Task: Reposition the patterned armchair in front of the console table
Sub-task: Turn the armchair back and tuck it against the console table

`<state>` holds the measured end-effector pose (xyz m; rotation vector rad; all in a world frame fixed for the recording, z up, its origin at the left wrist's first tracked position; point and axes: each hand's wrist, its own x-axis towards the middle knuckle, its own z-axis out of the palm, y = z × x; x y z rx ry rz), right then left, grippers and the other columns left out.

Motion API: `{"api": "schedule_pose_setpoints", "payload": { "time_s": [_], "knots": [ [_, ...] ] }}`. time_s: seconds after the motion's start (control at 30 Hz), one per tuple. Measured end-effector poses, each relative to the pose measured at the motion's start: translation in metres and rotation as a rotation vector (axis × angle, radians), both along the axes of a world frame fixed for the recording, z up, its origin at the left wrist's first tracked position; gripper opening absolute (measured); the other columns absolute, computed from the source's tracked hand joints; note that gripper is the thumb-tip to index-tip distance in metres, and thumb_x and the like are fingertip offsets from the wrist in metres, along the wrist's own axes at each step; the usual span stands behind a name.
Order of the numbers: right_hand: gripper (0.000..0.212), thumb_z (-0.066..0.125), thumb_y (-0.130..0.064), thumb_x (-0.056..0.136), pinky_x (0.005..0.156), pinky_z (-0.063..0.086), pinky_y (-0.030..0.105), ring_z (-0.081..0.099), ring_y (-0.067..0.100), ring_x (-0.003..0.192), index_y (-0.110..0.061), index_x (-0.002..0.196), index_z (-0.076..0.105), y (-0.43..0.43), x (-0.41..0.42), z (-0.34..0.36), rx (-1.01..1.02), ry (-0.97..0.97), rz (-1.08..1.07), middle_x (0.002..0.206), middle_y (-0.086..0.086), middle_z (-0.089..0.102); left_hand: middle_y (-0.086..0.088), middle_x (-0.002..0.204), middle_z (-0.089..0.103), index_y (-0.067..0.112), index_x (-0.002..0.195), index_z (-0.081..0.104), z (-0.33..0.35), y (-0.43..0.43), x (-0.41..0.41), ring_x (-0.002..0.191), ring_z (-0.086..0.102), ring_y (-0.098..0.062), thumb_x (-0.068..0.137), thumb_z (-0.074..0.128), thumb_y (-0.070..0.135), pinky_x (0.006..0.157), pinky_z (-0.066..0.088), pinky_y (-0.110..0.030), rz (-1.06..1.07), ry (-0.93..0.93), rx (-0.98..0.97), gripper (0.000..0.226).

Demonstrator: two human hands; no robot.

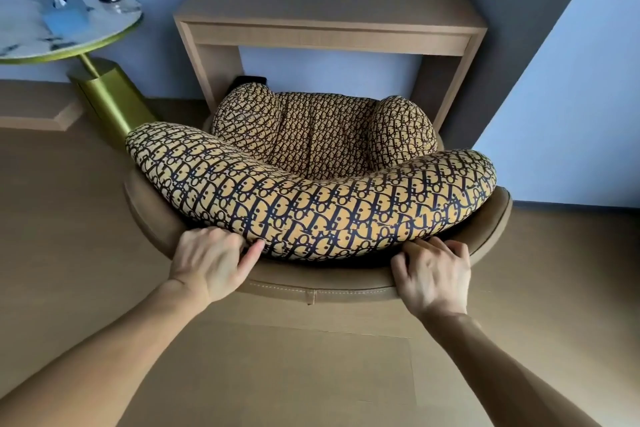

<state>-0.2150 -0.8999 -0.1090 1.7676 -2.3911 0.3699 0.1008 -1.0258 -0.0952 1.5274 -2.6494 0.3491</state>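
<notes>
The patterned armchair (pixel 311 191) has yellow and dark printed cushions and a tan leather shell. I see it from behind and above. Its seat faces the wooden console table (pixel 329 21), and its front end sits in the opening between the table's legs. My left hand (pixel 211 263) grips the left part of the backrest rim, fingers tucked under the back cushion. My right hand (pixel 433 274) grips the rim on the right in the same way.
A round marble side table (pixel 31 45) on a gold pedestal stands at the left with a blue tissue box and a dark glass on top. A blue-grey wall and a corner pillar close in behind and to the right. Wooden floor lies around me.
</notes>
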Motion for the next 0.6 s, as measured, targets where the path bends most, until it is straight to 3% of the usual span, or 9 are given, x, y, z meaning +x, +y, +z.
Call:
{"api": "schedule_pose_setpoints", "payload": {
  "time_s": [0.13,0.23,0.37,0.6],
  "knots": [
    [0.027,0.045,-0.026,0.081,0.071,0.036,0.039,0.052,0.027,0.063,-0.022,0.054,0.043,-0.002,0.002,-0.013,-0.206,-0.018,-0.004,0.058,-0.003,0.058,-0.004,0.063,0.069,0.017,0.063,0.067,-0.003,0.005,0.004,0.061,0.066,-0.033,0.091,0.03,0.057,0.06,0.039,-0.033,-0.061,0.141,-0.055,0.061],
    [0.024,0.044,-0.024,0.08,0.071,0.036,0.04,0.048,0.026,0.061,-0.025,0.058,0.035,-0.007,0.002,-0.02,-0.316,-0.026,0.0,0.057,-0.003,0.053,-0.003,0.062,0.067,0.017,0.065,0.066,-0.006,0.002,0.005,0.057,0.065,-0.033,0.089,0.037,0.051,0.058,0.033,-0.031,-0.067,0.215,-0.105,0.051],
    [0.024,0.042,-0.024,0.08,0.073,0.038,0.041,0.049,0.027,0.061,-0.024,0.058,0.033,-0.02,-0.006,-0.02,-0.328,-0.029,-0.019,0.056,-0.003,0.051,-0.003,0.06,0.065,0.016,0.062,0.061,-0.007,-0.009,-0.003,0.054,0.063,-0.033,0.088,0.038,0.048,0.057,0.028,-0.03,-0.091,0.249,-0.132,0.047],
    [0.027,0.04,-0.025,0.08,0.072,0.037,0.04,0.051,0.028,0.062,-0.02,0.054,0.04,-0.059,-0.023,-0.019,-0.31,-0.017,-0.056,0.055,-0.002,0.054,-0.003,0.06,0.065,0.017,0.06,0.059,-0.007,-0.045,-0.024,0.054,0.063,-0.032,0.088,0.037,0.05,0.06,0.035,-0.032,-0.068,0.269,-0.079,0.049]
  ]
}}
